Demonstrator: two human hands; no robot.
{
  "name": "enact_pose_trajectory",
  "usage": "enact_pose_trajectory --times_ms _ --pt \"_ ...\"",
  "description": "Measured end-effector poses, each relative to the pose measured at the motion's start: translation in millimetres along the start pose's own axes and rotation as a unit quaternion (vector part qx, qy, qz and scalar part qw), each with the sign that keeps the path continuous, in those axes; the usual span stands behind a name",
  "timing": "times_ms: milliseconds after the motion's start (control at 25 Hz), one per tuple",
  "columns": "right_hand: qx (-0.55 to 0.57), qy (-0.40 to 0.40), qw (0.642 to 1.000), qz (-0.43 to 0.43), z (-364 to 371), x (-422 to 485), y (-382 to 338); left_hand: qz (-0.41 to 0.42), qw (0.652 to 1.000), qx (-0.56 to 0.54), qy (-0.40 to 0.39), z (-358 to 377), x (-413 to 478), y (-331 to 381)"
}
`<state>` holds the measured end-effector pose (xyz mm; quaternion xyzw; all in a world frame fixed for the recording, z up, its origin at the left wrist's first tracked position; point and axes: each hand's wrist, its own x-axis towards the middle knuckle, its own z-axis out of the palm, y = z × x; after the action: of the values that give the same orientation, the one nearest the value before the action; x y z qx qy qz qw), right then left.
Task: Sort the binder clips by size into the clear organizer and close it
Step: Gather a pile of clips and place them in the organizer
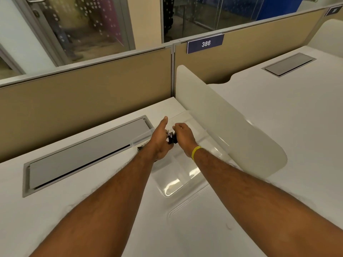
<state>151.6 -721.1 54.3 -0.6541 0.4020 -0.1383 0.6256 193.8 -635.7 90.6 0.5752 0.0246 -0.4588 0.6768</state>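
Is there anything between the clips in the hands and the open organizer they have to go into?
Nothing visible. Both the left hand and right hand hold black binder clips directly above the clear organizer, whose compartments lie open underneath. The white divider panel stands off to the right, clear of the path.

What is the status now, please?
Both hands, left and right, on black binder clips. Clear organizer open below. Nothing in the way.
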Motion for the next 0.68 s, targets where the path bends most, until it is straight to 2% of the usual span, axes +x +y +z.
enact_pose_trajectory --times_ms 200,400,520,680 --pt "-0.039 -0.001 0.999 -0.007 -9.3 -7.9 -1.5 0.031 0.998 0.043 0.027 -12.4 -2.2 -2.3" --pt "-0.068 0.018 0.997 -0.032 -24.7 -14.1 -1.1 0.089 0.984 0.155 0.011 -27.1 -18.0 -11.2" --pt "-0.061 0.002 0.998 -0.028 -36.0 -28.9 4.1 0.122 0.969 0.212 0.027 -34.8 -33.9 -18.0" --pt "-0.083 -0.019 0.995 -0.043 -44.3 -55.1 14.0 0.132 0.964 0.227 0.041 -44.4 -63.5 -29.1"
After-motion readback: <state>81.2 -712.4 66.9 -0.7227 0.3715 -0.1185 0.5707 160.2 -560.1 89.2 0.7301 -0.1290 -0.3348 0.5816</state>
